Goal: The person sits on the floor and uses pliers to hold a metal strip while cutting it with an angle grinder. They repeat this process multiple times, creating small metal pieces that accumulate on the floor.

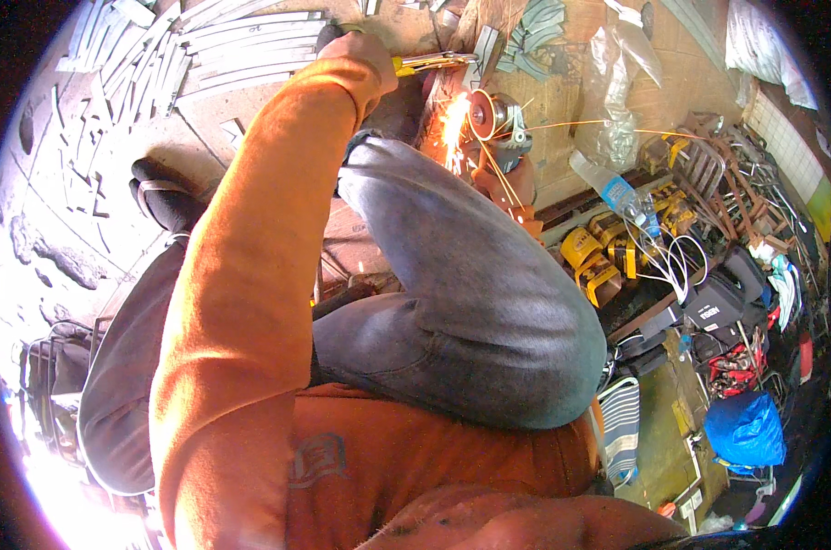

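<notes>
At the far middle, my left hand [365,57] is closed round yellow-handled pliers [420,64]. The pliers' jaws point right and reach a short flat metal strip [482,57]; whether they clamp it is too small to tell. An angle grinder [505,145] is in my right hand [507,183], which is partly hidden behind my raised knee. The grinder's disc [481,115] glows orange, below and apart from the strip. Bright sparks [452,130] spray from the disc's left side, and thin orange streaks cross to the right.
Cut metal strips [250,50] lie in rows at the far left, with another pile [533,38] right of the pliers. A plastic bottle [608,186], yellow power-tool parts [592,261], white cable [683,266] and a blue bag [746,429] crowd the right side. My bent leg [470,284] fills the middle.
</notes>
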`<state>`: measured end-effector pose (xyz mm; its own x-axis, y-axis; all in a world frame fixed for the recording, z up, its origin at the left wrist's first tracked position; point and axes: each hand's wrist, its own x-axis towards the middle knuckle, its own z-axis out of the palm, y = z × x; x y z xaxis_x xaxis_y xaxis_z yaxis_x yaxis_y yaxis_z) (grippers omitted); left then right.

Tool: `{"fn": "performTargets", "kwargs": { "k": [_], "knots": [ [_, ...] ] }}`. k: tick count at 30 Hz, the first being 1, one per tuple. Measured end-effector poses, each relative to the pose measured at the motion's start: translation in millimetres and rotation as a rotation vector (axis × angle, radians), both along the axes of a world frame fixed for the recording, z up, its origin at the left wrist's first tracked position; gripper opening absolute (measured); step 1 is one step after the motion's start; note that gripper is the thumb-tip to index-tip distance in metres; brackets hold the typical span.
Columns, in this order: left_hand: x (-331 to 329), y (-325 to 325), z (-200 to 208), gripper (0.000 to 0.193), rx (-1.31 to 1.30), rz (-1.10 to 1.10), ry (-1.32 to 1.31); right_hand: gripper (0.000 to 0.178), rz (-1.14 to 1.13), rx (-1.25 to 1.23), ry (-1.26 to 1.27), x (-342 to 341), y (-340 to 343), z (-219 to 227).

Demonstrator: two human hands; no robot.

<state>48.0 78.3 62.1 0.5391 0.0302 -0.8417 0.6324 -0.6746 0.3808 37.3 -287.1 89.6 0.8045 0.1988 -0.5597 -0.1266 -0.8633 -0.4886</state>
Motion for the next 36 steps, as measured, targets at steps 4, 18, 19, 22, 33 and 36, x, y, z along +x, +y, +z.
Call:
{"fn": "performTargets", "kwargs": {
  "k": [4, 18, 19, 22, 33, 36],
  "knots": [
    [0, -1, -6, 0.033, 0.01, -0.131, -0.048, 0.076, -0.126, 0.155, 0.041, 0, 17, 12],
    [2, 0, -2, 0.032, 0.011, -0.136, -0.026, 0.065, -0.161, 0.129, 0.022, 1, 16, 5],
    [1, -1, -2, 0.032, 0.022, -0.129, -0.036, 0.062, -0.086, 0.172, -0.028, 6, 21, 5],
    [-1, -6, -3, 0.032, 0.058, -0.101, -0.065, 0.061, -0.023, 0.185, -0.016, 21, 35, 15],
    [1, -3, -6, 0.031, 0.04, -0.091, -0.032, 0.067, -0.107, 0.262, -0.013, 10, 30, 21],
    [1, -2, -6, 0.031, 0.049, -0.074, -0.041, 0.076, -0.086, 0.245, 0.024, 15, 19, 20]
  ]
}}
